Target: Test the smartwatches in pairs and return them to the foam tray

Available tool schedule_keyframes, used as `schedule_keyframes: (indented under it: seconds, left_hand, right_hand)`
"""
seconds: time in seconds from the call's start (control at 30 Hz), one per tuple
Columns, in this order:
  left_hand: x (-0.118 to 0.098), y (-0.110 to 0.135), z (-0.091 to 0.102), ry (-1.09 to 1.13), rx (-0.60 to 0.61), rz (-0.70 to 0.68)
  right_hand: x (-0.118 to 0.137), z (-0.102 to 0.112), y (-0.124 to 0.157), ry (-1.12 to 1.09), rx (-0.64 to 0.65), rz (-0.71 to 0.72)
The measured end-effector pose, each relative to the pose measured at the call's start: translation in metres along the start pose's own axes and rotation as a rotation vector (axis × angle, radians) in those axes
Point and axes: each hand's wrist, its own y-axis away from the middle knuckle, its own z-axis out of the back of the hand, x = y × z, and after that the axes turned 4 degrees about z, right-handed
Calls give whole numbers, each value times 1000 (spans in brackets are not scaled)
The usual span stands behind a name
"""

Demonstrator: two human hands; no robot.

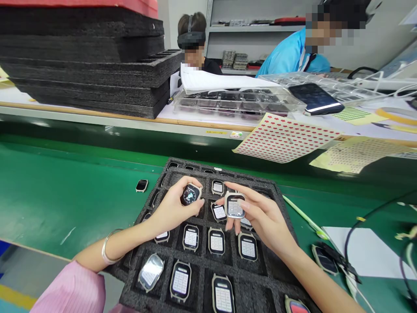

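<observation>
My left hand [172, 209] grips a smartwatch case [190, 195] without a strap, its dark screen showing a watch face with a glowing centre. In my right hand [265, 217] is another strapless smartwatch [233, 208], held above the tray with a pale grid on its screen. A right finger or thumb lies over that screen's edge. Below both hands is a black foam tray [201, 267], its pockets holding several smartwatches, such as one with a lit grid [190, 237]. One near the front right has a red screen [297, 307]. Another tray's edge shows underneath.
A single watch [142, 185] lies on the green bench [65, 187]. Foam trays [84, 74] are stacked at upper left. The shelf holds clear plastic trays [228, 102], a phone [316, 99] and overhanging sticker sheets [283, 138]. Cables [355, 230] run at right. Two people are beyond.
</observation>
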Motion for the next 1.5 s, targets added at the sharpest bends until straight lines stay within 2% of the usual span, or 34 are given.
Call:
schedule_keyframes:
  seconds: [0.13, 0.33, 0.53, 0.83, 1.03, 1.5]
  left_hand:
    - [0, 2, -2, -158, -4, -66]
    - [1, 4, -2, -189, -24, -122]
    - [3, 3, -2, -209, 34, -81]
    - [2, 3, -2, -216, 60, -71]
    - [0, 6, 0, -211, 47, -111]
    - [5, 0, -2, -256, 44, -94]
  right_hand:
    - [-2, 1, 0, -6, 21, -10]
    - [-3, 1, -1, -13, 31, -21]
    - [-4, 0, -2, -2, 18, -40]
    - [-6, 1, -3, 6, 12, -55]
    - [-7, 1, -4, -6, 18, -59]
    - [-8, 1, -5, 33, 14, -68]
